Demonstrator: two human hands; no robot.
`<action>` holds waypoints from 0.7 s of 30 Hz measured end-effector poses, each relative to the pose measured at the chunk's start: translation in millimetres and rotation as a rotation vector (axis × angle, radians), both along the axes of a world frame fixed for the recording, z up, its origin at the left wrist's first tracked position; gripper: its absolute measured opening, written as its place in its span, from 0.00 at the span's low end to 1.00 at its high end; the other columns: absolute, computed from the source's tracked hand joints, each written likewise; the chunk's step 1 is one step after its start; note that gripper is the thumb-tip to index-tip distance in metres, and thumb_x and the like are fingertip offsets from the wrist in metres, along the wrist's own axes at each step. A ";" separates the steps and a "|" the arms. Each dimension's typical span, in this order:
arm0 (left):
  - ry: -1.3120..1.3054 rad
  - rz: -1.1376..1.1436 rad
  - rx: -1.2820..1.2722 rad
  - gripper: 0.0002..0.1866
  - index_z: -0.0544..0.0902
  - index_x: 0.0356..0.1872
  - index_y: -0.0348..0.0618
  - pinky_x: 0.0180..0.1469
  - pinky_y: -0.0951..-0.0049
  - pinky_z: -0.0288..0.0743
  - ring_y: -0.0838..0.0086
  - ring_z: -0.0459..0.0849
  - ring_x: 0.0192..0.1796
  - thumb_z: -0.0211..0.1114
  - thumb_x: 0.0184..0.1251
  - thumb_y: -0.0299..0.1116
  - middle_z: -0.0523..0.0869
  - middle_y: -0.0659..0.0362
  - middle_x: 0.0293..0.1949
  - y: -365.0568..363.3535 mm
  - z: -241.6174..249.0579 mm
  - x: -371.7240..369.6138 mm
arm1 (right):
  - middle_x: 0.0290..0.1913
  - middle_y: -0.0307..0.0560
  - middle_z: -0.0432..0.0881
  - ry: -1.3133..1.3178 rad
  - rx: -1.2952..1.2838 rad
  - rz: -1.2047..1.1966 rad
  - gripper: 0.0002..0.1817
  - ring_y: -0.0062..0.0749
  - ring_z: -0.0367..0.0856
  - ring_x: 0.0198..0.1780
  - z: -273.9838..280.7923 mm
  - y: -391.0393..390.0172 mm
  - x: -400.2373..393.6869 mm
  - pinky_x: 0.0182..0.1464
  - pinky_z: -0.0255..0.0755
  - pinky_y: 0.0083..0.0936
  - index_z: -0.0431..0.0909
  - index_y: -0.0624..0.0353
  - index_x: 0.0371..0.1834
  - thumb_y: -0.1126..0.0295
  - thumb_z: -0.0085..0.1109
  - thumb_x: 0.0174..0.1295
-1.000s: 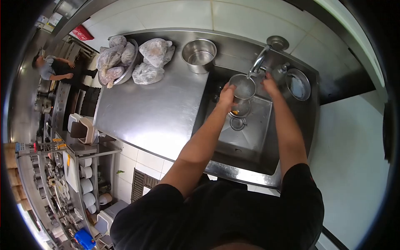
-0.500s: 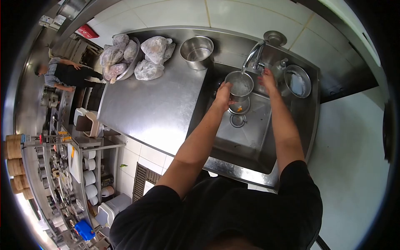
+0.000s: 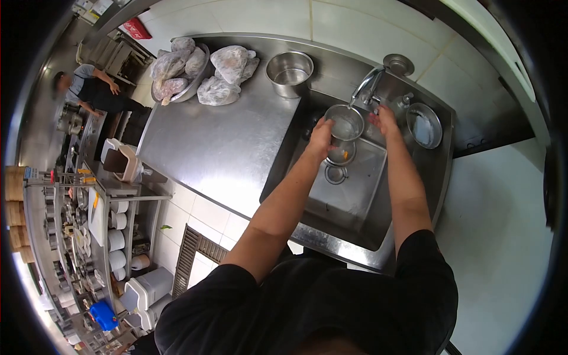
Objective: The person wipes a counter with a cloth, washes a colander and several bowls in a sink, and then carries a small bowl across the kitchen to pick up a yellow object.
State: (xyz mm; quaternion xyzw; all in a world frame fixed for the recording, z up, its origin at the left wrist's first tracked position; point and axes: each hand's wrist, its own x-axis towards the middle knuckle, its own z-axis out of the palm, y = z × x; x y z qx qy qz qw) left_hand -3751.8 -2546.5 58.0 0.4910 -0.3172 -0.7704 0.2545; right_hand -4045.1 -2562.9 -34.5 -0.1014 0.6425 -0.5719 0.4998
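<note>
Your head view has swung slightly since the earlier frame, while your left hand (image 3: pixel 321 139) still grips the pot (image 3: pixel 345 122) by its side, under the tap (image 3: pixel 367 80) and over the sink (image 3: pixel 349 198). Your right hand (image 3: pixel 386 120) is beside the tap; I cannot tell whether it is spread or pinching.

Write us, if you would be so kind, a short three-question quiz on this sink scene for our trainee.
1. Multiple choice: Which item stands on the counter, beside the sink? A) a metal pot; B) a cutting board; C) a blue jug.
2. True or false: The right hand is inside the held metal container.
3. Fill in: The spout of the faucet is above the container held by the ____ hand.

Key: 1. A; 2. False, it is beside the faucet; 3. left hand.
</note>
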 end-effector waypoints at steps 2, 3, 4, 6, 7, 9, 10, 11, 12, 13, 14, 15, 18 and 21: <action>0.016 -0.001 -0.004 0.32 0.63 0.72 0.54 0.40 0.58 0.81 0.62 0.81 0.46 0.57 0.67 0.45 0.78 0.53 0.54 -0.8 2.3 0.8 | 0.51 0.47 0.76 0.003 0.011 0.015 0.23 0.36 0.82 0.41 -1.0 -2.3 -2.2 0.39 0.85 0.40 0.66 0.56 0.69 0.70 0.51 0.71; 0.030 -0.001 -0.012 0.32 0.64 0.72 0.54 0.41 0.58 0.80 0.62 0.81 0.47 0.57 0.66 0.45 0.78 0.53 0.54 -1.2 3.0 1.1 | 0.51 0.47 0.76 0.010 0.018 0.014 0.23 0.35 0.82 0.41 1.8 -0.9 -0.7 0.39 0.85 0.40 0.66 0.56 0.69 0.70 0.51 0.71; 0.043 -0.001 -0.017 0.32 0.64 0.72 0.54 0.42 0.57 0.80 0.62 0.80 0.47 0.57 0.66 0.44 0.78 0.54 0.54 -0.8 2.9 1.5 | 0.51 0.47 0.76 0.016 0.028 0.012 0.23 0.35 0.82 0.41 3.6 0.8 0.9 0.39 0.85 0.40 0.66 0.56 0.69 0.70 0.50 0.71; 0.039 0.002 -0.003 0.32 0.65 0.71 0.55 0.44 0.55 0.79 0.61 0.80 0.49 0.57 0.66 0.44 0.77 0.54 0.56 -2.4 0.0 2.0 | 0.51 0.47 0.76 0.025 0.030 0.039 0.22 0.35 0.82 0.41 5.7 3.8 4.5 0.39 0.85 0.40 0.66 0.56 0.68 0.69 0.50 0.72; 0.037 0.004 0.003 0.31 0.66 0.71 0.55 0.45 0.54 0.79 0.61 0.80 0.50 0.57 0.66 0.44 0.77 0.54 0.57 -2.1 -1.1 2.8 | 0.51 0.47 0.76 0.029 0.031 0.052 0.21 0.35 0.82 0.41 7.1 5.7 6.7 0.39 0.85 0.40 0.67 0.56 0.68 0.69 0.50 0.72; 0.032 -0.013 0.005 0.31 0.66 0.71 0.54 0.45 0.54 0.78 0.59 0.80 0.53 0.57 0.66 0.44 0.77 0.53 0.59 0.8 1.4 4.5 | 0.50 0.47 0.76 0.028 0.035 0.042 0.20 0.35 0.82 0.41 1.2 7.4 6.4 0.38 0.85 0.39 0.67 0.56 0.66 0.67 0.50 0.72; 0.030 -0.020 0.000 0.31 0.66 0.71 0.54 0.45 0.54 0.78 0.58 0.80 0.54 0.57 0.66 0.44 0.76 0.53 0.60 0.2 4.4 4.9 | 0.50 0.47 0.76 0.029 0.031 0.038 0.20 0.34 0.81 0.41 0.9 4.8 5.3 0.38 0.85 0.39 0.68 0.56 0.66 0.67 0.49 0.73; 0.019 0.014 -0.002 0.31 0.66 0.71 0.54 0.46 0.53 0.78 0.58 0.79 0.54 0.58 0.66 0.45 0.76 0.53 0.60 2.1 7.8 4.6 | 0.50 0.48 0.76 0.024 0.037 0.037 0.19 0.35 0.81 0.40 4.1 3.8 6.5 0.38 0.85 0.39 0.68 0.56 0.65 0.66 0.50 0.73; 0.007 0.046 -0.006 0.31 0.66 0.71 0.55 0.46 0.52 0.78 0.58 0.79 0.55 0.58 0.66 0.45 0.76 0.53 0.61 5.6 10.8 2.8 | 0.50 0.49 0.76 0.017 0.042 0.034 0.19 0.35 0.81 0.40 6.7 4.2 7.3 0.38 0.85 0.39 0.68 0.56 0.64 0.65 0.51 0.73; -0.005 0.077 -0.008 0.31 0.66 0.71 0.55 0.46 0.52 0.78 0.58 0.79 0.55 0.58 0.66 0.45 0.76 0.53 0.61 7.9 13.4 1.5 | 0.50 0.49 0.76 0.011 0.048 0.029 0.19 0.35 0.81 0.39 8.9 4.9 7.3 0.38 0.85 0.39 0.69 0.56 0.63 0.64 0.51 0.73; 0.020 0.048 -0.011 0.31 0.66 0.71 0.55 0.47 0.51 0.79 0.58 0.79 0.56 0.59 0.66 0.45 0.76 0.53 0.62 6.8 10.3 1.8 | 0.49 0.50 0.76 -0.032 0.055 0.007 0.18 0.35 0.81 0.39 10.3 4.2 5.1 0.38 0.85 0.39 0.69 0.56 0.63 0.64 0.52 0.72; 0.044 0.020 -0.011 0.31 0.66 0.71 0.55 0.48 0.51 0.79 0.57 0.79 0.57 0.59 0.66 0.45 0.75 0.53 0.63 5.4 6.7 3.8 | 0.48 0.50 0.75 -0.076 0.063 -0.014 0.18 0.35 0.81 0.39 12.2 2.4 2.2 0.38 0.85 0.39 0.69 0.56 0.62 0.63 0.52 0.72; 0.022 0.039 -0.013 0.31 0.68 0.71 0.55 0.49 0.52 0.80 0.58 0.79 0.58 0.59 0.67 0.44 0.75 0.54 0.64 15.4 16.0 17.1 | 0.46 0.52 0.72 -0.121 0.090 -0.018 0.20 0.38 0.81 0.38 21.3 -1.4 1.2 0.38 0.86 0.40 0.68 0.56 0.61 0.62 0.54 0.71; 0.042 0.022 -0.039 0.29 0.70 0.70 0.54 0.49 0.53 0.80 0.59 0.80 0.58 0.58 0.68 0.42 0.77 0.55 0.64 24.9 27.1 37.2 | 0.46 0.53 0.71 -0.124 0.075 -0.025 0.20 0.39 0.80 0.36 34.2 -2.6 -1.9 0.39 0.85 0.40 0.67 0.56 0.62 0.62 0.54 0.70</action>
